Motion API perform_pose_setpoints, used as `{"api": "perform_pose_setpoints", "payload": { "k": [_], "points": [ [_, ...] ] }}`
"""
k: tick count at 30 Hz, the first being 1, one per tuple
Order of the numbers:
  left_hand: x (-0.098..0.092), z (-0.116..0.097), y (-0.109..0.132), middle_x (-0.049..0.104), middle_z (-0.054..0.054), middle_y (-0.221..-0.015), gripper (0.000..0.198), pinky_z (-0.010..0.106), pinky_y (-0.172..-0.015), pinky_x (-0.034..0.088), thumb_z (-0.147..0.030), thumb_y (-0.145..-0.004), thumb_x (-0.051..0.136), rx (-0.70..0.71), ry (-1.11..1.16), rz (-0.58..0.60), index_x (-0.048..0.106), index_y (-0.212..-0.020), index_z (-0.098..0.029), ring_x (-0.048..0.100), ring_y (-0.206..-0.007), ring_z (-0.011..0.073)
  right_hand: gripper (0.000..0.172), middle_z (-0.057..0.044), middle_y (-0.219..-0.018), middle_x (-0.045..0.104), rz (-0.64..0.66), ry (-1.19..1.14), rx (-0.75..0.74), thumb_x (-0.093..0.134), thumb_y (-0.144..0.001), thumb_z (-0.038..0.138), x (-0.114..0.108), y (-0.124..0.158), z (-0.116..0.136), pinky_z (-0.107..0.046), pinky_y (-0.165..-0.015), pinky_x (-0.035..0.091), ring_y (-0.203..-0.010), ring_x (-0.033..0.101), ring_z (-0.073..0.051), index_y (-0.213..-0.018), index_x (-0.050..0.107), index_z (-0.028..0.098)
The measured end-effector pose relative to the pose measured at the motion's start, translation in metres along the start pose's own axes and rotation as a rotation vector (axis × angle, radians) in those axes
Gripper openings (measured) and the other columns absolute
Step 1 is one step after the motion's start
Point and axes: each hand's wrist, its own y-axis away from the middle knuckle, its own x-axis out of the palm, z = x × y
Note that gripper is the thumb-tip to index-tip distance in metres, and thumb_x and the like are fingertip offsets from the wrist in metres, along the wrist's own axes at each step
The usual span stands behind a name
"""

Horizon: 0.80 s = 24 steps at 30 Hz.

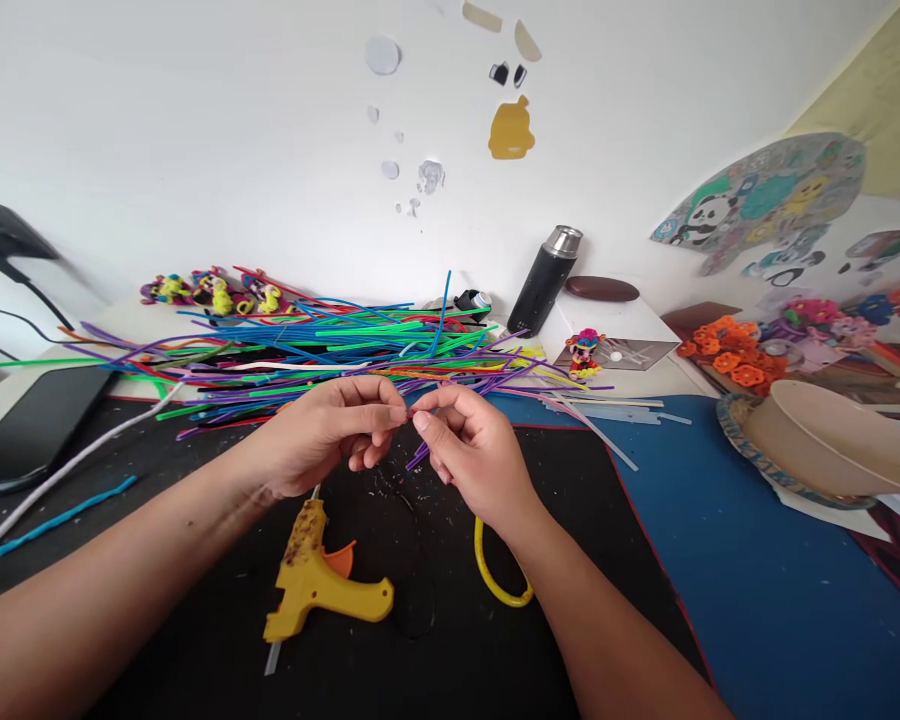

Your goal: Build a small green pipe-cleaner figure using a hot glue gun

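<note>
My left hand (345, 425) and my right hand (469, 440) meet fingertip to fingertip above the black mat (450, 660). Both are closed in a pinch around something tiny and reddish between them, too small to make out. Purple pipe cleaner ends (417, 457) show just behind my right fingers; whether they are touched is unclear. Below my left hand lies a yellow glue gun (319, 580) with an orange trigger and a glue stick poking out of its back. A yellow loop (487, 570) is partly covered by my right forearm.
Many coloured pipe cleaners (330, 345) are heaped along the wall. Small pipe cleaner figures (217, 292) stand behind them. A black flask (546, 280), clear glue sticks (607, 412) and a bowl (832, 440) are on the right. A phone (37, 425) and blue twisted piece (64, 515) lie left.
</note>
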Motion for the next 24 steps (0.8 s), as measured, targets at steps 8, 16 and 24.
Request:
{"api": "perform_pose_setpoints", "payload": {
  "k": [8, 16, 24],
  "points": [
    [0.0002, 0.0022, -0.0002, 0.060, -0.003, -0.052, 0.031, 0.020, -0.042, 0.032, -0.039, -0.074, 0.091, 0.022, -0.091, -0.035, 0.067, -0.074, -0.019, 0.051, -0.045, 0.0102, 0.012, 0.008, -0.064, 0.049, -0.052, 0.244, -0.106, 0.069, -0.101, 0.035, 0.0041, 0.0025, -0.0027, -0.029, -0.054, 0.033, -0.054, 0.044, -0.012, -0.099, 0.068, 0.023],
    [-0.0004, 0.0031, -0.0005, 0.060, -0.003, -0.054, 0.031, 0.020, -0.043, 0.032, -0.041, -0.077, 0.090, 0.018, -0.107, -0.023, 0.068, -0.077, -0.019, 0.051, -0.046, 0.0104, 0.012, 0.006, -0.064, 0.050, -0.059, 0.286, -0.116, 0.069, -0.103, 0.037, 0.0019, 0.0032, -0.0018, -0.031, -0.055, 0.033, -0.055, 0.045, -0.014, -0.098, 0.068, 0.025],
    [0.0010, 0.0005, 0.0005, 0.060, -0.004, -0.054, 0.034, 0.019, -0.044, 0.036, -0.045, -0.078, 0.091, 0.076, -0.216, -0.034, 0.069, -0.077, -0.019, 0.051, -0.047, 0.0099, 0.018, 0.007, -0.063, 0.051, -0.042, 0.205, -0.073, 0.069, -0.102, 0.041, 0.0009, 0.0022, 0.0021, -0.029, -0.052, 0.034, -0.052, 0.044, -0.012, -0.096, 0.068, 0.024]
  ]
}}
